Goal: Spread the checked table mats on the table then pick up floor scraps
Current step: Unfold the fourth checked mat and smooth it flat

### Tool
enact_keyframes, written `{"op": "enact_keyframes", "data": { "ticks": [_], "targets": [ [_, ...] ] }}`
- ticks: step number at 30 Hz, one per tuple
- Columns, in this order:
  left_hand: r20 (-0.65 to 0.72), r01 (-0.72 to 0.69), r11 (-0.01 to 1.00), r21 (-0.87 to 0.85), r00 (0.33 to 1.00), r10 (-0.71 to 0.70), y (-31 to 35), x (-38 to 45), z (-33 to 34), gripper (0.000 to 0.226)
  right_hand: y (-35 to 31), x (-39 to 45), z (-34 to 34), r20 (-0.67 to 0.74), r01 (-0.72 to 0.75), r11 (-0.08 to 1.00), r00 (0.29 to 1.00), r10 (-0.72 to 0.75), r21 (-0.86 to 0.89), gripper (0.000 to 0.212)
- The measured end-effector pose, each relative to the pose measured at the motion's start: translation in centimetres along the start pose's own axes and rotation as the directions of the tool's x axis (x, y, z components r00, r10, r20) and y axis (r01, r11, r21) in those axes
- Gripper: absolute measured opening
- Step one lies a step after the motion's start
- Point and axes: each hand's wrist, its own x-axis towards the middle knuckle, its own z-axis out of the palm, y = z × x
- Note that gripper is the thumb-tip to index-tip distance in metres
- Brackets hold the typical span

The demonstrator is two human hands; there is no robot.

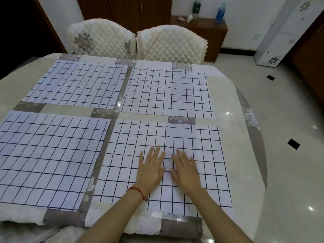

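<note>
Left hand [151,170] and right hand [186,171] lying flat, fingers spread, gripping nothing, pressing on near-right checked mat [201,146]; three other mats [52,155] lying flat on table [226,95].

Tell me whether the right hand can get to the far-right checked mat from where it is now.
Probably yes. The right hand lies flat and empty on the near-right mat, and the far-right mat lies straight ahead with only bare tablecloth between; a forward lean may be needed.

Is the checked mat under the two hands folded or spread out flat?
Spread flat. The near right mat lies open on the table with all four edges visible, and the left hand and right hand press on it, palms down.
</note>
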Motion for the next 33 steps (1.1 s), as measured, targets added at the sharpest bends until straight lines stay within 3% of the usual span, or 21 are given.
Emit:
{"op": "enact_keyframes", "data": {
  "ticks": [4, 6, 8, 11, 13, 16, 18, 20, 23, 30, 33],
  "targets": [
    [0.054, 0.027, 1.0, 0.015, 0.998, -0.028, -0.9, -0.4, 2.4, 0.06, 1.4, -0.2, 1.4, 0.152, 0.022, 0.999, 0.988, -0.017, -0.033, 0.058],
    [0.025, 0.027, 0.999, 0.018, 0.999, -0.027, -1.0, -0.6, 2.7, 0.061, 3.6, -0.4, 1.5, 0.062, -0.02, 1.0, 0.998, 0.02, 0.001, 0.065],
    [0.006, 0.027, 1.0, 0.008, 1.0, -0.027, -0.9, -0.5, 2.7, 0.062, 6.0, -0.8, 1.1, 0.002, -0.153, 0.987, 0.988, 0.153, 0.057, 0.071],
    [-0.01, 0.016, 1.0, -0.008, 1.0, -0.016, -0.9, -0.6, 3.1, 0.063, 8.1, -1.0, -0.1, -0.036, -0.371, 0.925, 0.926, 0.375, 0.083, 0.081],
    [-0.01, 0.011, 1.0, -0.019, 1.0, -0.011, -0.8, -0.6, 3.1, 0.063, 7.1, 0.1, -0.6, -0.072, -0.422, 0.899, 0.899, 0.432, 0.117, 0.085],
    [0.015, 0.014, 0.999, -0.031, 1.0, -0.014, -0.6, -0.5, 2.9, 0.062, 2.9, 3.5, -1.0, -0.124, -0.194, 0.975, 0.971, 0.207, 0.105, 0.083],
    [0.017, 0.011, 0.999, -0.043, 1.0, -0.01, -0.6, -0.5, 2.7, 0.062, 0.2, 5.8, -0.4, -0.05, 0.006, 0.998, 0.999, -0.003, 0.06, 0.083],
    [0.014, 0.012, 0.999, -0.044, 1.0, -0.012, -0.6, -0.6, 2.7, 0.062, -0.7, 7.6, 0.4, 0.018, 0.09, 0.995, 0.996, -0.091, 0.034, 0.091],
    [0.002, 0.017, 0.998, -0.054, 1.0, -0.017, -0.6, -0.5, 2.6, 0.061, 1.9, 9.0, 0.6, 0.008, 0.049, 0.998, 0.999, -0.049, 0.024, 0.084],
    [-0.005, 0.017, 0.999, -0.044, 1.0, -0.017, -0.7, -0.6, 3.0, 0.062, 10.2, 7.3, -1.7, -0.009, -0.377, 0.926, 0.926, 0.377, 0.035, 0.061],
    [0.002, 0.019, 0.999, -0.028, 1.0, -0.019, -0.7, -0.5, 2.9, 0.062, 7.0, 5.1, -1.1, -0.128, -0.319, 0.945, 0.936, 0.327, 0.077, 0.065]
  ]
}}
